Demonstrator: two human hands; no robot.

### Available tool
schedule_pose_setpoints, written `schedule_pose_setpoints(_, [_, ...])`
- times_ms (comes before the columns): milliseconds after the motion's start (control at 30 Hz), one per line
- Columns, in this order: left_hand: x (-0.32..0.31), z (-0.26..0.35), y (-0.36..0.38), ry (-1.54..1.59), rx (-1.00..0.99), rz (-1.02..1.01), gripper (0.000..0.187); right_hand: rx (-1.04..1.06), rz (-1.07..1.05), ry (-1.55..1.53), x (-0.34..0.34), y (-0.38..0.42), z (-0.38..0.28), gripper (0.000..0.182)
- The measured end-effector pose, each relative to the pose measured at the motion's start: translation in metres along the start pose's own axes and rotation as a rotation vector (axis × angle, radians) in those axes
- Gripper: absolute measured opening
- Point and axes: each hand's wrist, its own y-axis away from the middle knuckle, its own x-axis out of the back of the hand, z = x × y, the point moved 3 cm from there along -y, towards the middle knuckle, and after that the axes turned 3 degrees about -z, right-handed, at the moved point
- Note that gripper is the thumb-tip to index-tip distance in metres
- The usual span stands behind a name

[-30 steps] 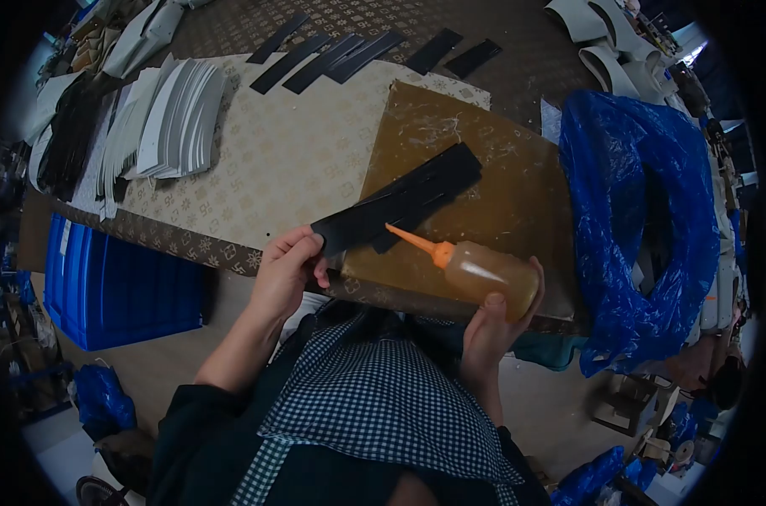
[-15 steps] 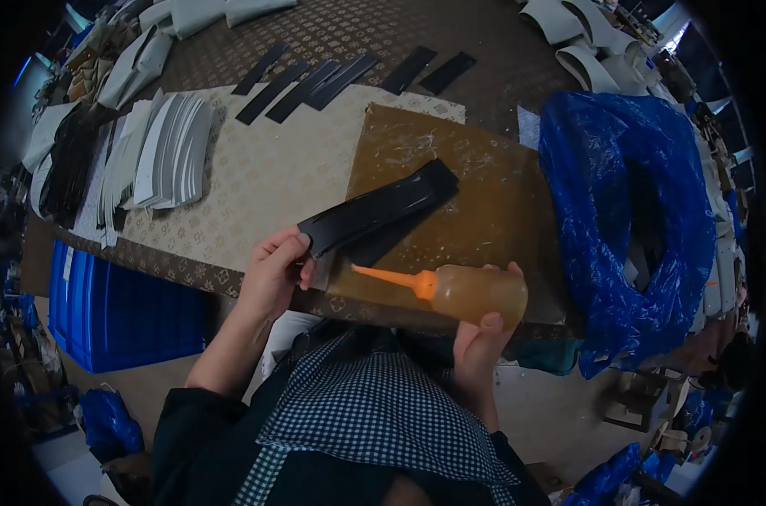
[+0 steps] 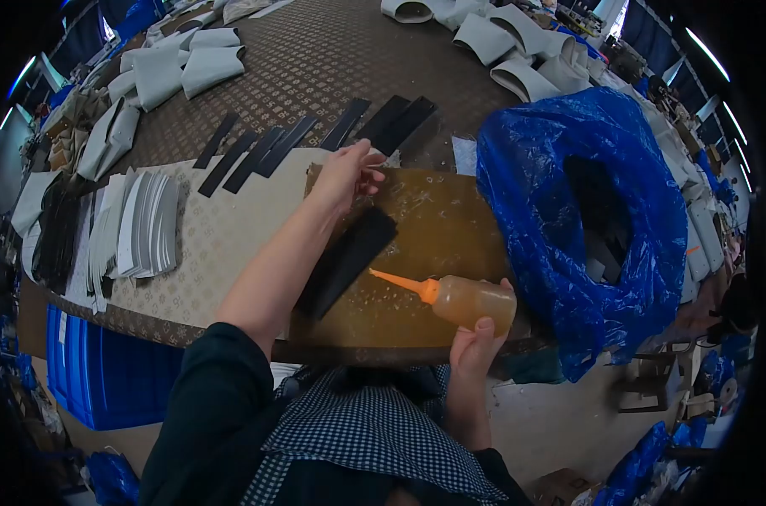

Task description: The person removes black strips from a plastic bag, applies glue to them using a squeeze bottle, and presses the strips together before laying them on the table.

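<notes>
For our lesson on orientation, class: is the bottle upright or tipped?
Tipped: in the right hand, the bottle lies nearly sideways, its orange nozzle pointing left.

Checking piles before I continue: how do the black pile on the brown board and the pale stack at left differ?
The black pile lies fairly flat on the brown board; the pale stack is fanned, showing many edges. The orange nozzle is near the black pile, far from the pale stack. Both rest on the table, unheld.

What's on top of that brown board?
Black strips lie on the brown board, with pale specks around them. The surface under the strips is covered, and the bottle in the right hand hides another patch.
</notes>
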Motion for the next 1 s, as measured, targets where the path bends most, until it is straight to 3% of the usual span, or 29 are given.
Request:
schedule_pose_setpoints(133, [0.013,0.001,0.038,-0.256,-0.051,0.081,0.027,-0.005,-0.001,-0.005,0.001,0.0,0.0,0.086])
schedule_pose_setpoints(200, [0.038,-0.002,0.07,-0.427,-0.141,0.024,0.025,-0.014,0.0,-0.005,0.001,-0.001,0.0,0.087])
schedule_pose_setpoints(367, [0.101,-0.016,0.167,-0.875,-0.206,0.175,0.026,-0.027,0.012,0.002,-0.002,-0.002,0.0,0.091])
schedule_pose_setpoints(600, [0.078,-0.018,0.207,-1.31,-0.113,0.242,0.043,0.005,-0.011,0.042,-0.002,-0.002,0.002,0.086])
schedule_pose_setpoints(700, [0.091,-0.017,0.205,-1.193,-0.099,0.219,0.041,0.017,-0.023,0.038,-0.001,-0.001,0.002,0.086])
schedule_pose_setpoints(800, [0.109,-0.029,0.204,-0.849,-0.165,0.2,0.035,0.028,-0.038,0.042,-0.002,-0.001,0.004,0.085])
schedule_pose_setpoints(900, [0.112,-0.022,0.218,-0.46,0.071,0.198,0.029,0.024,-0.039,0.051,-0.001,-0.001,0.004,0.085])
schedule_pose_setpoints(1000, [0.122,-0.024,0.226,-0.211,0.102,0.187,0.022,0.017,-0.031,0.069,-0.001,0.001,0.004,0.085])
